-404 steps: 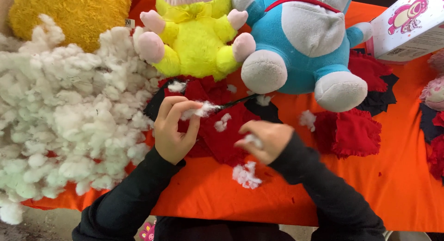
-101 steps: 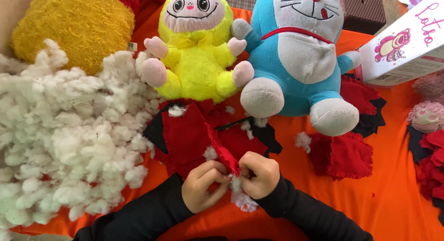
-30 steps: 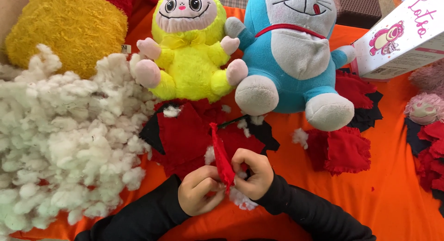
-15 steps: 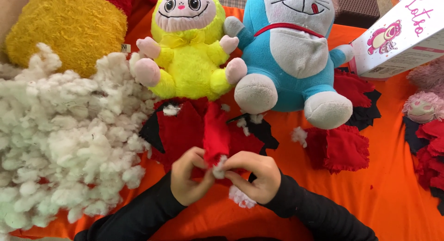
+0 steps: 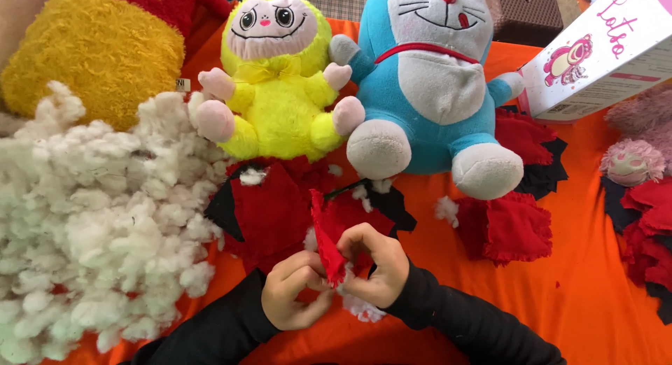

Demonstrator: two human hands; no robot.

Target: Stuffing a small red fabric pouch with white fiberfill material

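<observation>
My left hand (image 5: 294,291) and my right hand (image 5: 374,263) both grip a small red fabric piece (image 5: 327,237) held upright between them, low in the middle of the view. White stuffing shows at its lower edge (image 5: 358,305). Behind it a larger red and black fabric shape (image 5: 269,207) lies flat on the orange cloth (image 5: 581,295), with bits of stuffing on it. A thin dark stick (image 5: 346,190) lies across that fabric.
A big heap of white stuffing (image 5: 91,218) fills the left side. A yellow plush toy (image 5: 276,99), a blue plush toy (image 5: 427,85) and an orange-yellow plush (image 5: 91,53) sit at the back. More red and black fabric pieces (image 5: 507,228) lie on the right, near a cardboard box (image 5: 602,57).
Over the earlier frames my hands came together on the small red piece and raised it upright. In the last half second they shifted closer, the red piece now pinched between the fingers.
</observation>
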